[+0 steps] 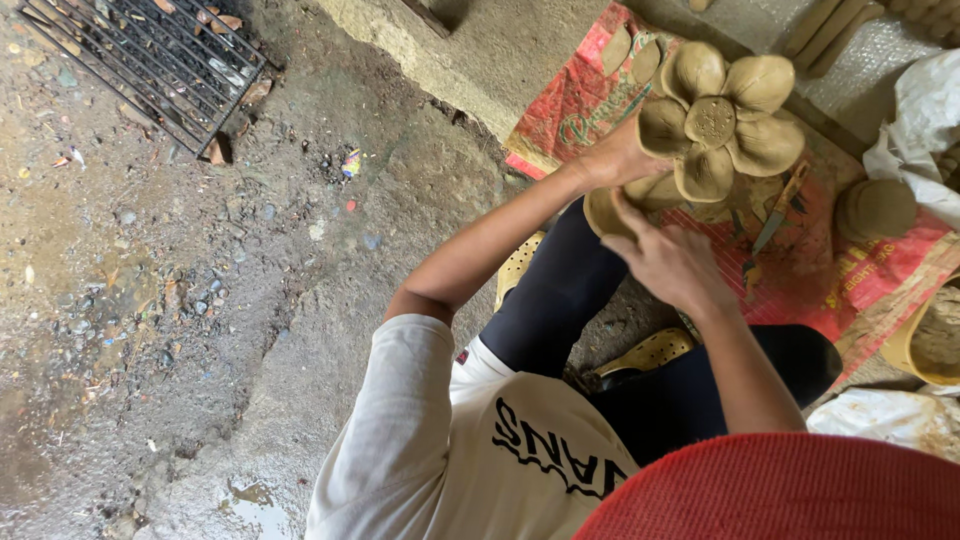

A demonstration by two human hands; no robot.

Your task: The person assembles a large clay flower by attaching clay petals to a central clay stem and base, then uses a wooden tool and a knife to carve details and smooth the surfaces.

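Grey floor point(150, 300): wet, gritty concrete fills the left of my view, with a black metal grate point(150, 55) at the top left.
Left hand point(615, 160): I see it raised against the left side of the clay flower point(718, 122); its fingers are hidden behind the petals, so I cannot tell how far they close.
Right hand point(670, 260): just below the flower, fingers loosely curled, fingertips pressing a flat clay piece point(605, 212) at its base.
Clay flower: upright above the red sack point(850, 285), five petals around a dotted centre.
Knife point(775, 220): lies on the sack, right of the hands.
Clay lump point(876, 208): rounded, further right.
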